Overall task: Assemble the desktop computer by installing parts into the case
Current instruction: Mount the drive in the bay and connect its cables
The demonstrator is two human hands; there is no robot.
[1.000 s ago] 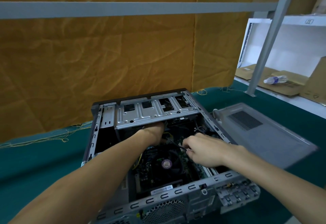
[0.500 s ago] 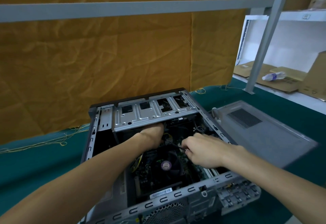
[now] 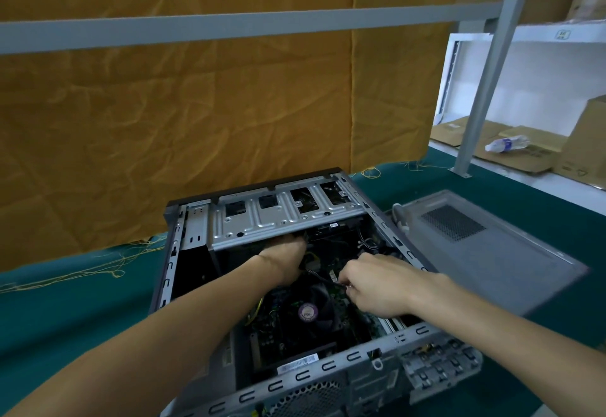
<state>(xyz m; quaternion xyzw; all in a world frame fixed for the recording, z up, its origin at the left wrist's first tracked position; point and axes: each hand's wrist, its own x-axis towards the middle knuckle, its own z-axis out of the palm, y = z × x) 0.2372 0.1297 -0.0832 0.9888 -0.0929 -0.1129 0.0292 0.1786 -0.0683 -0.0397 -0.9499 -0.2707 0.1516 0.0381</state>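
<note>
An open grey computer case (image 3: 170,272) lies on its side on the green table. Inside it I see the motherboard with a round black CPU fan (image 3: 308,310) and a silver drive cage (image 3: 282,216) across the far end. My left hand (image 3: 283,261) reaches deep under the drive cage, so its fingers are hidden. My right hand (image 3: 377,285) hovers over the motherboard and pinches a thin black cable (image 3: 323,277) between its fingertips. The cable runs left toward my left hand.
The case's grey side panel (image 3: 485,252) with a mesh vent lies flat to the right. A grey frame post (image 3: 482,88) stands behind it. Cardboard boxes and a plastic bottle (image 3: 506,144) sit on the white shelf at right. Orange fabric hangs behind the table.
Both hands stay almost in place inside the case. The view has shifted slightly, and my right hand has edged a little along the cable.
</note>
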